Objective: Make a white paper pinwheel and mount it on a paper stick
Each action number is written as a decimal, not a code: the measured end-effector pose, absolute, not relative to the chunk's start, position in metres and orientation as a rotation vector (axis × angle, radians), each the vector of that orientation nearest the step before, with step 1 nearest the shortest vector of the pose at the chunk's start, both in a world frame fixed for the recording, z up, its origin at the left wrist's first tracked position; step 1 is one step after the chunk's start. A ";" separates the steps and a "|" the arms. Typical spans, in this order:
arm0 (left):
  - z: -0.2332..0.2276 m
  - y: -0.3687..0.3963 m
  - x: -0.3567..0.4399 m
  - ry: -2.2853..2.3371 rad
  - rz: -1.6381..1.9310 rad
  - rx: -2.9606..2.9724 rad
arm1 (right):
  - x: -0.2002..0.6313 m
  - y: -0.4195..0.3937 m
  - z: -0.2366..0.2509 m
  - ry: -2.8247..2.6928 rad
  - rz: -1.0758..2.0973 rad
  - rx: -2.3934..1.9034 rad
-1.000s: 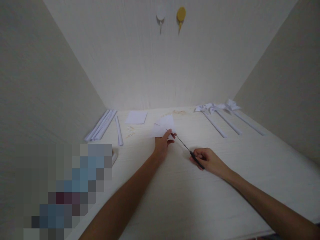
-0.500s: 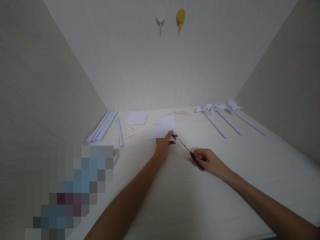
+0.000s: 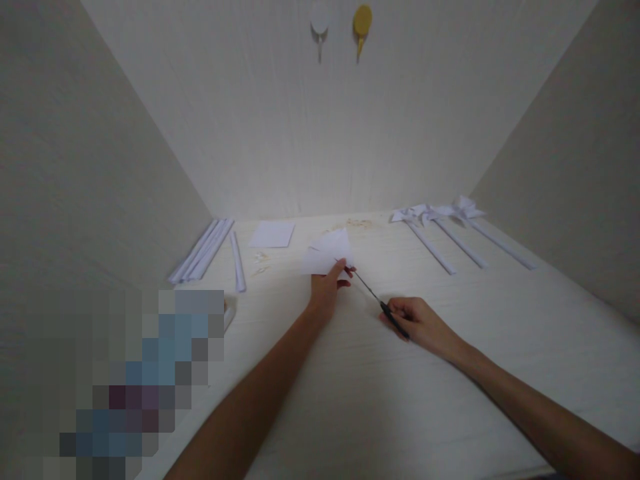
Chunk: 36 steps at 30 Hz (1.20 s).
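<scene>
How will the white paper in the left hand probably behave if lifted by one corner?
The white paper would probably bend easily, as it looks thin. It is likely light: the left hand pinches it near one edge. It might tear at the dark, cut-like line on it.

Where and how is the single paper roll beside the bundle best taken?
Probably pinch the paper roll around its middle, coming from its right: it is long and slim, and the bundle lies close on its left, leaving less room there.
</scene>
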<state>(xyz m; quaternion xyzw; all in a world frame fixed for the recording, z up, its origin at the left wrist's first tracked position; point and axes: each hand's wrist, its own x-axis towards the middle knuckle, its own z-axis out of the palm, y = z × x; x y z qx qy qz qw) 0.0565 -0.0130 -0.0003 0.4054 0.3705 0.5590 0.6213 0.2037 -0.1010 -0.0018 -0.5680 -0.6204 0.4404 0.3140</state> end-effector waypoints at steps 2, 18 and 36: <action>0.000 -0.013 0.057 0.843 1.289 0.931 | 0.204 -0.101 -0.002 -1.637 1.153 -1.496; -0.003 -0.011 0.056 0.876 1.350 0.866 | 0.213 -0.101 -0.005 -1.715 1.151 -1.522; -0.001 -0.017 0.057 0.875 1.256 1.064 | 0.267 -0.091 -0.003 -1.935 -0.046 -2.154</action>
